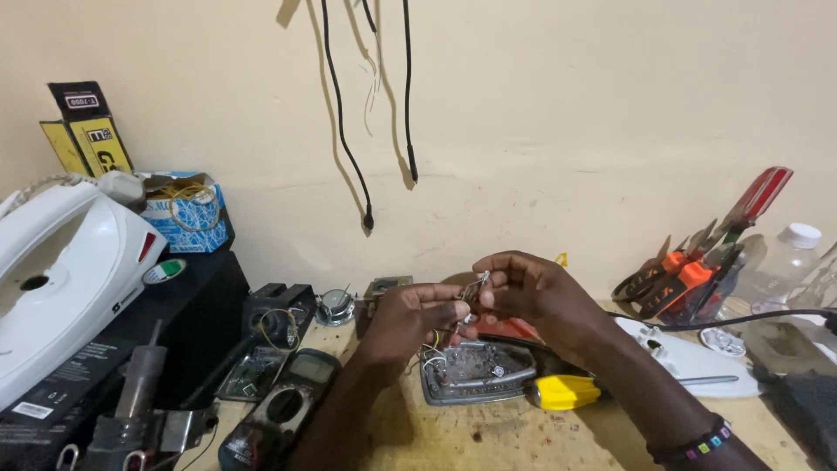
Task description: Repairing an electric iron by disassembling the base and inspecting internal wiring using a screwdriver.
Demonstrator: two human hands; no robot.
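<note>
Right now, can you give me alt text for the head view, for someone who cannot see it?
Both hands, left and right, pinch thin wires above an iron soleplate on a workbench. A yellow screwdriver handle lies beside the soleplate, a multimeter to the left, and a white iron shell at far left.

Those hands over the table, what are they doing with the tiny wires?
A person's left hand and right hand pinch thin white wires together, held up just above a metal iron base lying on the wooden table. More wires trail down to that base. A yellow-handled screwdriver lies beside it, a multimeter sits on the left, and a white iron shell rests on a black box.
</note>
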